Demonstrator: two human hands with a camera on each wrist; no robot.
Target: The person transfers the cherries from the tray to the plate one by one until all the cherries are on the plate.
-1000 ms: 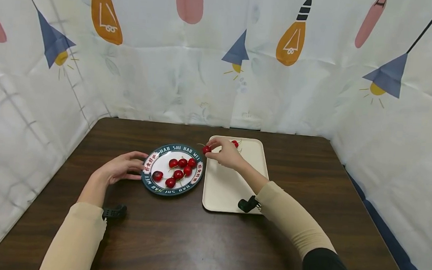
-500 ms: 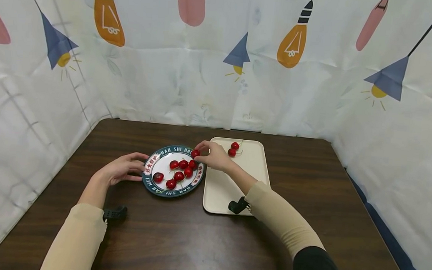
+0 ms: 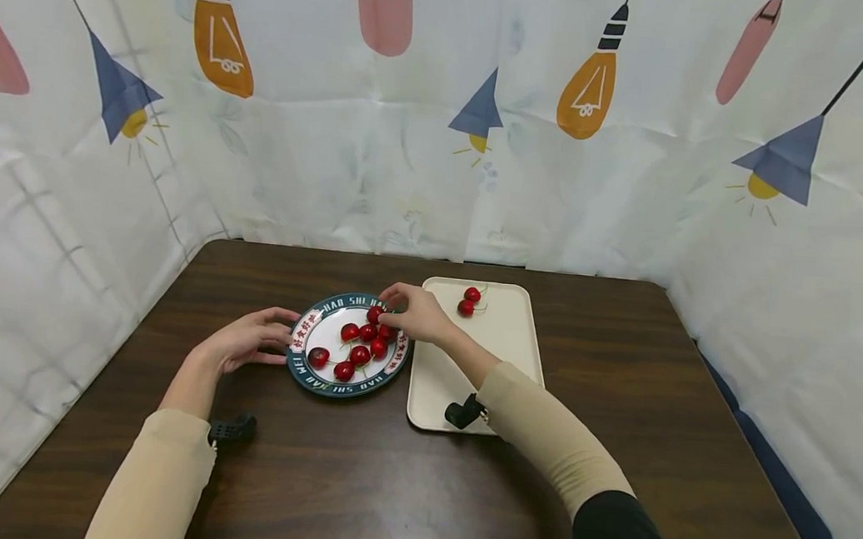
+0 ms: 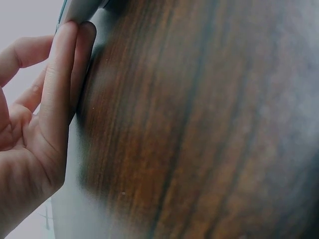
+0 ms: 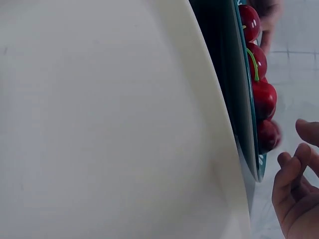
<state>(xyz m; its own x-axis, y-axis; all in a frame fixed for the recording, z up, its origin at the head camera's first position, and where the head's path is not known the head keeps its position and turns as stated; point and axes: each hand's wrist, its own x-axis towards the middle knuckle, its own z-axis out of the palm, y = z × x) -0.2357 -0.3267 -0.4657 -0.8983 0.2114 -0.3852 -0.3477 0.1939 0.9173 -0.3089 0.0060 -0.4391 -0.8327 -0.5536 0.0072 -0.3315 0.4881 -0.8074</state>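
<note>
A plate (image 3: pixel 339 389) with a dark teal patterned rim holds several red cherries (image 3: pixel 360 355). At its left edge my left hand (image 3: pixel 246 342) rests its extended fingertips on the rim; the left wrist view shows those fingers (image 4: pixel 59 84) right against the plate's side. Over the plate's far right edge is my right hand (image 3: pixel 422 315), thumb and fingers spread apart. One cherry (image 3: pixel 375 314) lies just beyond its fingertips on the plate. In the right wrist view a slightly blurred cherry (image 5: pixel 268 136) sits clear of the fingers, with nothing between them.
Right of the plate stands a cream rectangular tray (image 3: pixel 497 349), close beside it. Two cherries (image 3: pixel 466 308) with stems lie near the tray's far end. The dark wooden table (image 3: pixel 356 481) meets a patterned curtain (image 3: pixel 408 176) at the back.
My right hand has carried a cherry left from the tray to the plate and let it go there. The left hand has stayed at the plate's rim.
</note>
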